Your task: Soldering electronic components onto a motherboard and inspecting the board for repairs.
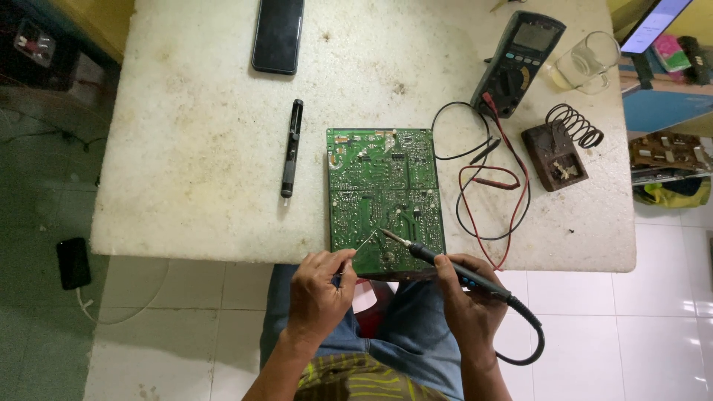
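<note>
While right hand point(464, 297) grips soldering iron point(445, 263), left hand point(319, 289) pinches solder wire point(365, 240), over green circuit board point(385, 194)

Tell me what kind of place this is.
Probably a small electronics repair bench: a green circuit board lies on a stained white table, the right hand holds a soldering iron to it, and a multimeter sits nearby.

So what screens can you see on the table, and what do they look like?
Phone: top middle of the table, flat black rectangle, screen dark.
Multimeter: top right, dark body, grey blank display, red and black leads.
Lit screen: far right corner past the table, tilted, pale glow.
Second phone: on the floor, left, black.
</note>
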